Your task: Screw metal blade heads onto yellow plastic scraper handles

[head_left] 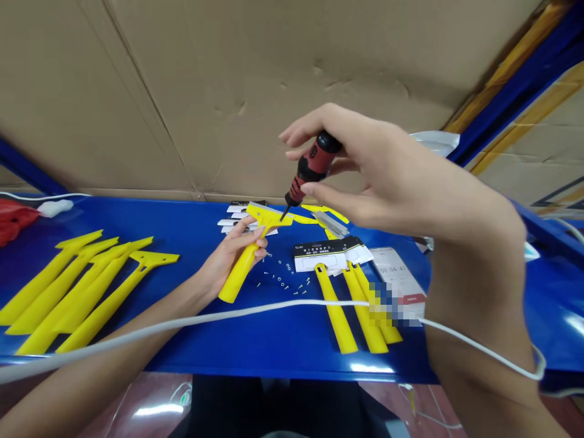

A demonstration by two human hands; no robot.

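My left hand (237, 252) is closed round the neck of a yellow scraper (241, 267), tilted with its wide head up and a metal blade edge along the top. In my right hand (360, 164) is a red and black screwdriver (312, 167), its fingers curled about the handle. The screwdriver's tip meets the right end of the scraper's head, by a screw hole. Beneath, small screws and nuts (283, 280) lie scattered on the blue table (264, 340).
Several yellow scraper handles (86, 286) lie at the left. Carded scrapers (337, 310) rest right of centre beside a phone (396, 274) showing a timer. Behind are loose blades (332, 224) and printed cards (230, 222). A white cable (274, 307) crosses in front; cardboard (228, 91) stands behind.
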